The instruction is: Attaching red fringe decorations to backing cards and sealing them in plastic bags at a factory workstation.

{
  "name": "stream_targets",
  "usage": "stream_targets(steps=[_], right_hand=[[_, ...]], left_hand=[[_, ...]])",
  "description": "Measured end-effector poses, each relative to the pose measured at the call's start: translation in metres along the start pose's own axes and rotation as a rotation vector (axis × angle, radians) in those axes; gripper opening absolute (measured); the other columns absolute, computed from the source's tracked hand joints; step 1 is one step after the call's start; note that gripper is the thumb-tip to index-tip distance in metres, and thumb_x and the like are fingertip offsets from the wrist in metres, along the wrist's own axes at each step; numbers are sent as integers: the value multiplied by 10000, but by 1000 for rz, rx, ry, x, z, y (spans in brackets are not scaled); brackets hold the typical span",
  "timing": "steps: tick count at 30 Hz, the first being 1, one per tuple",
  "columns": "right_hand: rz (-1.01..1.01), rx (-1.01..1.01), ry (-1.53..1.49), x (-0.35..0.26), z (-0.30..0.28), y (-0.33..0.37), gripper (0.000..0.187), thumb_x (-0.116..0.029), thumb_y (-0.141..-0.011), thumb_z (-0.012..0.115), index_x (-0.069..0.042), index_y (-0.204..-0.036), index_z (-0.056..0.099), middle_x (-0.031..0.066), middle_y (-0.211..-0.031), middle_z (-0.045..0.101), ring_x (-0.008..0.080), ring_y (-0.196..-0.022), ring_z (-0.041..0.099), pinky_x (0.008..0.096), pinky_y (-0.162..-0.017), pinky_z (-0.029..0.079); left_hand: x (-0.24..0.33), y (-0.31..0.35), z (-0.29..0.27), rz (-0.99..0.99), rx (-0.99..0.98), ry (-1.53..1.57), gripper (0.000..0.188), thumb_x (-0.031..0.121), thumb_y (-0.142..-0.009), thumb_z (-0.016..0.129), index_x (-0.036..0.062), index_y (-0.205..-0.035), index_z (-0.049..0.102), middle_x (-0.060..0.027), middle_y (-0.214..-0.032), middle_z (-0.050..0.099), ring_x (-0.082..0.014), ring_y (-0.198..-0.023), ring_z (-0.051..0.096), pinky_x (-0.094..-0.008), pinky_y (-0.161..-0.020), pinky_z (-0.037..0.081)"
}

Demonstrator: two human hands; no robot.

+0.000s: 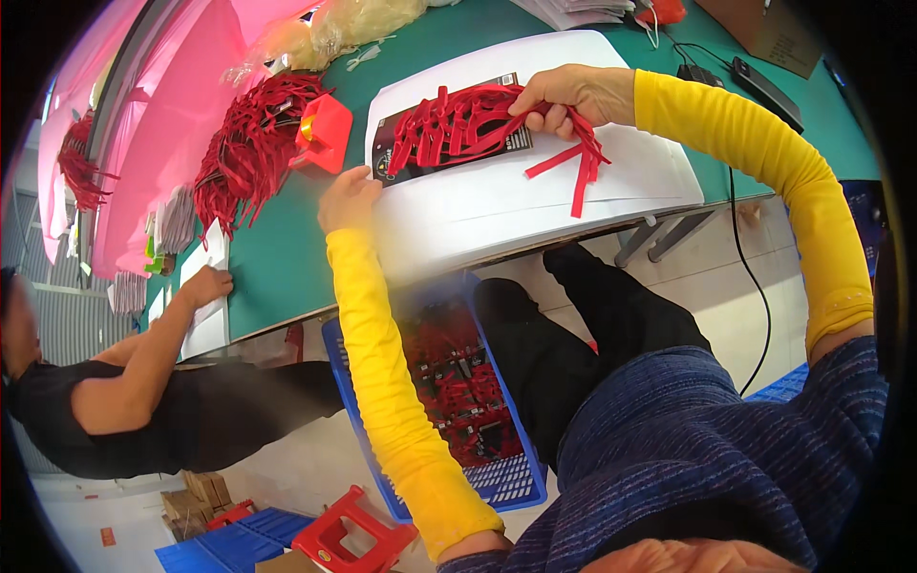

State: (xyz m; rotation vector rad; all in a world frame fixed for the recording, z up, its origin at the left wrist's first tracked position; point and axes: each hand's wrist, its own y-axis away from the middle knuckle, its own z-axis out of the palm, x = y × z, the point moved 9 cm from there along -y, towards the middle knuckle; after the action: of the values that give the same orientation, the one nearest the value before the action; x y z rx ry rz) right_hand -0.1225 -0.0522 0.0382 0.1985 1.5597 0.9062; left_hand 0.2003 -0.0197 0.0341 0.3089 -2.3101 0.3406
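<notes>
A black printed card (420,172) lies on a stack of white sheets (535,210), with several red velvet-like ribbons (454,124) looped across it. At the card's right end, my right hand (578,95) is closed around the ribbons, and loose ribbon ends (578,167) hang below its fingers. My left hand (349,201) is at the card's lower left corner, its fingertips pinching the edge. Part of the card is hidden beneath the ribbons.
A heap of red ribbons (253,143) and a red tape dispenser (325,134) lie left on the green table (277,277). Below stands a blue crate (516,477) of red-ribboned cards. A co-worker's hand (205,285) rests at left. A black device (764,91) with cables lies right.
</notes>
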Motion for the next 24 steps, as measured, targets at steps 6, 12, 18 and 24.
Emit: stream_targets(steps=[6, 12, 18, 24], right_hand=[[57, 9, 23, -2, -2, -5, 114, -143, -855, 580, -58, -905, 523, 22, -594, 535, 13, -388, 296, 169, -363, 249], [49, -24, 89, -6, -3, -5, 159, -151, -857, 582, -47, -966, 530, 26, -604, 545, 15, -392, 332, 178, -369, 303], [13, -125, 158, -13, 0, 7, 203, -157, -843, 606, -24, -982, 540, 78, -659, 602, 59, -425, 473, 219, -399, 414], [22, -133, 124, -11, -5, 21, 219, -102, -802, 653, -10, -974, 552, 97, -721, 625, 101, -483, 543, 250, -436, 454]], left_hand=[[41, 17, -10, 229, 142, -186, 312, 160, -695, 700, 96, -999, 676, -32, -834, 666, -114, -659, 570, -266, -663, 467], [59, 26, -5, 360, 178, -350, 303, 238, -679, 697, 159, -971, 691, -35, -843, 666, -158, -676, 586, -290, -694, 471], [68, 31, -10, 468, 214, -441, 300, 250, -674, 695, 167, -963, 693, -75, -857, 646, -214, -719, 593, -322, -704, 472], [158, 64, 1, 828, 255, -513, 493, 310, -695, 695, 184, -1162, 602, -120, -1166, 572, -316, -1051, 525, -381, -878, 421]])
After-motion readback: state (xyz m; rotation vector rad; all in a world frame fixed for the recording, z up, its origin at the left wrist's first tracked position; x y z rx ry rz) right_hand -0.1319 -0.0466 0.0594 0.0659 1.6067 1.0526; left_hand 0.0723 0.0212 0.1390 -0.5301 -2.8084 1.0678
